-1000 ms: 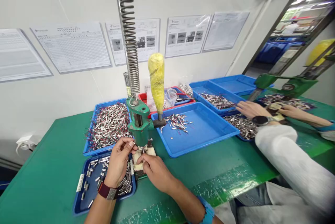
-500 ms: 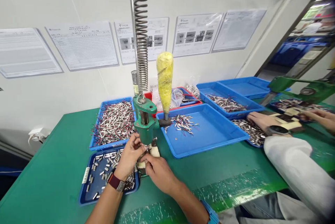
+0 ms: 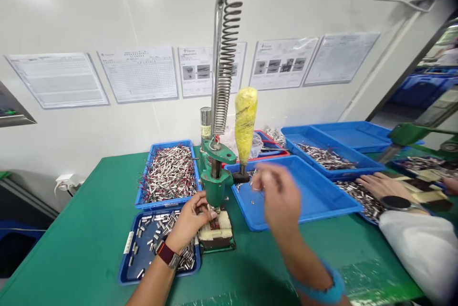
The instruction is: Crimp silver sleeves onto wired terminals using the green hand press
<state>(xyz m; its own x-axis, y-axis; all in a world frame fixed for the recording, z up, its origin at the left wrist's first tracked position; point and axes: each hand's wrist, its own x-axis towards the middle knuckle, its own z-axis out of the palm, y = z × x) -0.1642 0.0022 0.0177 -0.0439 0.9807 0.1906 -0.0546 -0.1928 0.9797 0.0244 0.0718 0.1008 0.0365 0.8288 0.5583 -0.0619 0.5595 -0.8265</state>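
My left hand (image 3: 195, 217) is at the base of a green hand press (image 3: 216, 177), its thumb and fingers closed around the spot under the ram. What they pinch is hidden; a bit of dark red wire (image 3: 214, 224) shows just below the thumb. Pale padding covers the press base (image 3: 216, 239). My right hand (image 3: 281, 196) is raised over the large blue tray (image 3: 311, 186), just right of the yellow-wrapped lever handle (image 3: 245, 122), apart from it. Motion smears its half-curled fingers.
A dark blue tray (image 3: 125, 268) of small metal cylinders stands left of the press. Behind it is a blue tray (image 3: 141, 196) heaped with wired parts. A co-worker's hand (image 3: 390, 189) rests by a tray of metal pieces at right, near another green press (image 3: 411, 134).
My right hand has left the press base and risen rightward toward the lever handle. My left hand stays at the press. The camera view has shifted, moving the scene right and down.
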